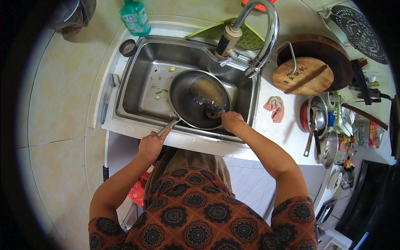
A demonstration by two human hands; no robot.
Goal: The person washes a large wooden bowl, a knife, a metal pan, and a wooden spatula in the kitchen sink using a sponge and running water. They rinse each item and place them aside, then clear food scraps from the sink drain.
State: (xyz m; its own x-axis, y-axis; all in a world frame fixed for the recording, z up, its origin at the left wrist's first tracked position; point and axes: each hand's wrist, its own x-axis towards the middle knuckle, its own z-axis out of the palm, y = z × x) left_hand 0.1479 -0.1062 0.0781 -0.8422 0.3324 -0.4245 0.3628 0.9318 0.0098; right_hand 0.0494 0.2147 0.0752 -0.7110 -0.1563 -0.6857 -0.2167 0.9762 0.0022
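Note:
A dark frying pan (184,97) with some murky liquid in it rests tilted in the stainless steel sink (140,78). My left hand (153,143) grips the pan's metal handle (168,126) over the sink's front edge. In my right hand (232,121) is a dark scrubber (214,111), pressed against the pan's inside near its right side; my fingers partly hide it. Small food scraps (157,97) lie on the sink floor to the left of the pan. The curved chrome faucet (272,37) arches over the sink's back right corner.
Left of the sink are a small brush (115,80) and a round dark lid (127,47); a green detergent bottle (135,18) stands behind. On the right counter lie a pink cloth (275,108), a wooden lid (303,76) and a pot holding utensils (317,115). A green draining board (250,37) leans behind the faucet.

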